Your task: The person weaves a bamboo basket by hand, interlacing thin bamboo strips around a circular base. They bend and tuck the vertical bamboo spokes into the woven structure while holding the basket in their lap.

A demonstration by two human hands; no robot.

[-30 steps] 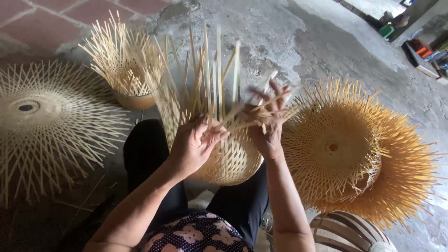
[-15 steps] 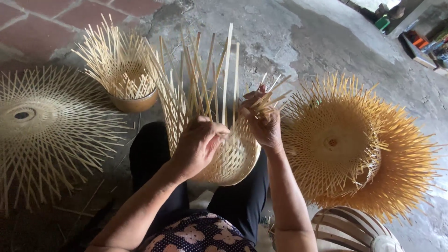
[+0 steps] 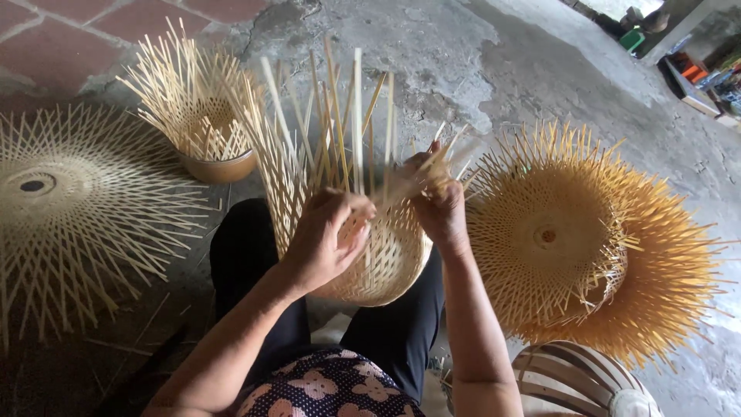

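Half-woven bamboo basket [image 3: 370, 255] sat on the lap, centre frame, uprights at 12 o'clock. Left hand [image 3: 328, 235] gripped its wall; right hand [image 3: 440, 208] pinched loose strips [image 3: 432, 166]. Weaving step judged underway; next tuck needs strips bent between uprights.

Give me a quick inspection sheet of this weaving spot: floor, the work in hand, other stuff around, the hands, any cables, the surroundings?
Surface: grey concrete floor, with red tiles at the upper left.
Job's things: half-woven bamboo basket on the person's lap, its loose strips standing upward.
Clutter: flat woven disc on the left; a small basket in a bowl behind it; a stack of woven pieces on the right; a ribbed round frame at the bottom right.
Grippers: left hand grips the basket's wall; right hand pinches several strips.
Cables: nothing seen.
Surroundings: coloured items at the upper right, too small to tell.
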